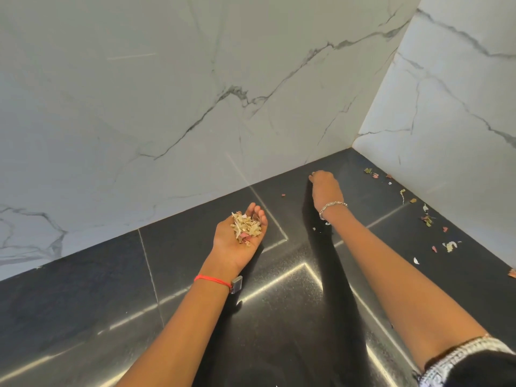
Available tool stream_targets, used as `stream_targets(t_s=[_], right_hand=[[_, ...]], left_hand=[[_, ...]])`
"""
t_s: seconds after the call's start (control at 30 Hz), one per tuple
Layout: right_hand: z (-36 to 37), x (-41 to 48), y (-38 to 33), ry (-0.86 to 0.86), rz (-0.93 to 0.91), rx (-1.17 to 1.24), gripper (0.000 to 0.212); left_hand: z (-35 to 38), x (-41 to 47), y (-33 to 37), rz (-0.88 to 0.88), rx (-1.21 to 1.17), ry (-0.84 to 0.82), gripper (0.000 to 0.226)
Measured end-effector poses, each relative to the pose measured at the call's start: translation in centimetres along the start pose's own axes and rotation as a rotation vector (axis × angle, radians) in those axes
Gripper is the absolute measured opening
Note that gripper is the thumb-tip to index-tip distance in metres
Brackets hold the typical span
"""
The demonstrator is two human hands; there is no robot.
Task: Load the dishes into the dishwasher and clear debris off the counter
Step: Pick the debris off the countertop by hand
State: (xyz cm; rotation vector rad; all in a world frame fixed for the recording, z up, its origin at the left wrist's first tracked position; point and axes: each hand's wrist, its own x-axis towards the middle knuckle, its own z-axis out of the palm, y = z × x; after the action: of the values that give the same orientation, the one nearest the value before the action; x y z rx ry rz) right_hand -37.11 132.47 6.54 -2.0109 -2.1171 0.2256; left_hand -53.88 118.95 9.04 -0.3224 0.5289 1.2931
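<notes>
My left hand (240, 236) lies palm up just above the black counter (83, 289), cupped under a pile of dry beige and pink debris (246, 227). My right hand (326, 188) reaches to the counter's far side near the wall, back of the hand toward me and fingertips down on the surface. Its fingers are hidden, so I cannot tell whether they pinch a scrap. Loose scraps (427, 219) of green, pink and white lie scattered along the right wall. One small pink scrap (283, 195) lies left of my right hand.
White marble walls (195, 93) meet in a corner at the back right and bound the counter on two sides. The counter is made of dark glossy tiles with thin seams. No dishes or dishwasher are in view.
</notes>
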Motion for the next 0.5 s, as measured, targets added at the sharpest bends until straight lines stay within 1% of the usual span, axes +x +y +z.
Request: stream_targets(t_s=[0.03, 0.1, 0.2, 0.27, 0.4, 0.5], right_hand=[[0.0, -0.6, -0.5, 0.052, 0.019, -0.01, 0.029], [0.0, -1.1, -1.2, 0.086, -0.003, 0.031, 0.027], [0.0, -1.7, -2.9, 0.057, -0.112, 0.308, 0.022], [0.2, -2.4, -3.8, 0.02, -0.219, 0.375, 0.021], [0.9, -3.7, -3.4, -0.062, -0.423, 0.235, 0.028], [0.8, -4.6, -2.3, -0.123, -0.481, 0.181, 0.031]], left_hand=[[0.0, -0.1, 0.0, 0.005, 0.0, 0.004, 0.041], [-0.1, -0.4, 0.1, 0.012, -0.001, 0.003, 0.042], [-0.1, -0.7, 0.2, 0.018, 0.004, 0.006, 0.042], [-0.2, -0.7, 0.4, 0.029, 0.005, 0.011, 0.041], [-0.3, -0.9, 0.4, 0.028, 0.016, 0.012, 0.039], [-0.2, -1.2, 0.3, 0.033, 0.021, 0.016, 0.04]])
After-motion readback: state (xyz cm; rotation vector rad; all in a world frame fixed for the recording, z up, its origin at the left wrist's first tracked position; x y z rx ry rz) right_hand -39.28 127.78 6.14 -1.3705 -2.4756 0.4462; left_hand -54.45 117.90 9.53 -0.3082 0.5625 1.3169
